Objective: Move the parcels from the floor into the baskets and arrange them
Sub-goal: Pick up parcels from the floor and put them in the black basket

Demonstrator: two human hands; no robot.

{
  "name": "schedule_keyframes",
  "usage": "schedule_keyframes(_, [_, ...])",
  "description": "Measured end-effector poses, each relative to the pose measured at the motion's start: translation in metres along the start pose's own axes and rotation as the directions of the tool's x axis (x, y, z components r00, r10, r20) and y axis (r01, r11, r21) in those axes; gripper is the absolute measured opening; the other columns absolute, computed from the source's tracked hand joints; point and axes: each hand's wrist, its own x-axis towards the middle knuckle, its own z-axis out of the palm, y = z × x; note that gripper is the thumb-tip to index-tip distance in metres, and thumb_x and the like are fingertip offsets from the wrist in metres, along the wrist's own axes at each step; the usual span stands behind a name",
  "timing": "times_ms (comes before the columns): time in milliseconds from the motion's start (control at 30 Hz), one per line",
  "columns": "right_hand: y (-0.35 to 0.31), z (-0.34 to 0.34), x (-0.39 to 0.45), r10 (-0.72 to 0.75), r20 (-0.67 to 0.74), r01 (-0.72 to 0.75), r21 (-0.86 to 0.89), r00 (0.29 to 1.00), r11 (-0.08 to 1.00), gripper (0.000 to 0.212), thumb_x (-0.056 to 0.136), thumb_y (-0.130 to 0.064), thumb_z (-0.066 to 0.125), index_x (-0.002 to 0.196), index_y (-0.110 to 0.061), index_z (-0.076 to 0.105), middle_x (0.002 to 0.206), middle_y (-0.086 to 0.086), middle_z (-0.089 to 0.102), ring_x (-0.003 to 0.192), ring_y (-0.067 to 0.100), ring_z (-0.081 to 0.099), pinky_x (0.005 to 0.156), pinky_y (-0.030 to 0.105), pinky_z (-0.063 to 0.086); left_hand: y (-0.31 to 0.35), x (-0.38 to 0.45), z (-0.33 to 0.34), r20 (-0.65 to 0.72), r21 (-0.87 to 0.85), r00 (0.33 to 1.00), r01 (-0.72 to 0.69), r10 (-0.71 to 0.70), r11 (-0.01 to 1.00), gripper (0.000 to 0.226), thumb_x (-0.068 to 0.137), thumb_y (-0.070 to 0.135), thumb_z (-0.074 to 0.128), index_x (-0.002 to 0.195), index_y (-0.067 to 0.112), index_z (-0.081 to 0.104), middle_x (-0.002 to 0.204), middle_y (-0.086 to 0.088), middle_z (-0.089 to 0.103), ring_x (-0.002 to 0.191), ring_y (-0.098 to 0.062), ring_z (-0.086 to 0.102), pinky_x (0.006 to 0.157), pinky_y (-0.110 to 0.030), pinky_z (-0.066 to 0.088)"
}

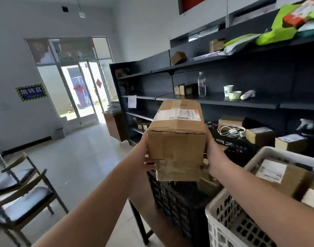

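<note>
A brown cardboard parcel with a white shipping label on top is held up at chest height between both hands. The left hand is pressed against its left side with fingers curled under the lower edge, and the right hand is pressed against its right side; each grip is closed on the box, so it is carried clear of any surface. A second, smaller brown piece appears just under it, though whether that is a separate parcel or part of the same one cannot be told.

The parcel is held above a black basket, which is set on a dark bench. Brown cardboard can be glimpsed inside that basket behind the held box, so some parcels seem to be loaded already. Just to the right, a white basket is seen with at least one labelled box lying in it.

The task is judged to be well under way: both baskets hold something, and one more parcel is about to be placed, most likely in the black basket. How many parcels are left on the floor cannot be told, since none is visible on the part in view. Arranging the boxes neatly is also judged to be left. Dark shelves with small boxes and a water bottle are seen behind.
</note>
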Motion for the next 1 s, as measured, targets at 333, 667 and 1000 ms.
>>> schedule_keyframes(333, [-0.011,-0.026,0.11,-0.069,-0.362,0.047,-0.069,0.93,0.997,0.058,0.065,-0.086,0.04,0.061,-0.04,0.074,0.079,-0.003,0.074,0.087,0.023,0.065,0.085,0.04,0.048,0.029,0.178,0.074,0.334,-0.095,0.941,0.102,-0.065,0.99,0.061,0.086,0.061,0.047,0.124,0.013,0.056,0.127,-0.014,0.058,0.115,-0.034,0.055,0.1,-0.05,0.043])
schedule_keyframes(667, [-0.012,-0.052,0.153,-0.036,-0.749,0.101,0.04,0.661,0.994,0.057,0.076,-0.074,0.046,0.056,-0.027,0.072,0.056,-0.003,0.07,0.054,0.019,0.067,0.047,0.026,0.048,0.015,0.274,0.137,0.66,0.165,0.717,0.15,-0.222,0.975,0.066,0.08,0.073,0.038,0.113,0.018,0.052,0.121,-0.01,0.055,0.105,-0.029,0.056,0.087,-0.046,0.052])
schedule_keyframes(1000, [0.028,-0.095,0.181,0.074,-0.927,-0.168,0.012,0.368,0.986,0.049,0.09,-0.057,0.045,0.115,-0.019,0.062,0.102,0.003,0.063,0.091,0.023,0.056,0.078,0.036,0.047,-0.046,0.329,0.189,0.728,0.266,0.641,0.063,-0.243,0.962,0.036,0.098,0.028,0.039,0.125,0.007,0.051,0.115,-0.013,0.058,0.081,-0.02,0.057,0.077,-0.032,0.05])
